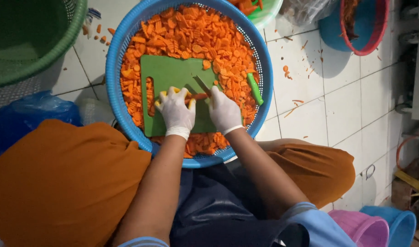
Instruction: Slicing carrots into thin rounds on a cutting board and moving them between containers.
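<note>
A green cutting board (170,73) lies across a blue perforated basket (112,64) heaped with crinkle-cut carrot slices (195,36). My left hand (176,111), in a white glove, presses a carrot piece (198,96) down on the board. My right hand (224,112), also gloved, grips a knife (203,85) whose blade angles up and left over that carrot. A green-handled tool (254,88) rests on the slices at the basket's right side.
A green basket (45,50) sits top left above a blue plastic bag (31,114). Another bowl with carrots (264,13), a blue tub (337,32) with a pink basket (378,32) stand at the top. Pink (360,228) and blue (397,224) tubs sit bottom right. Carrot scraps dot the white tiles (328,100).
</note>
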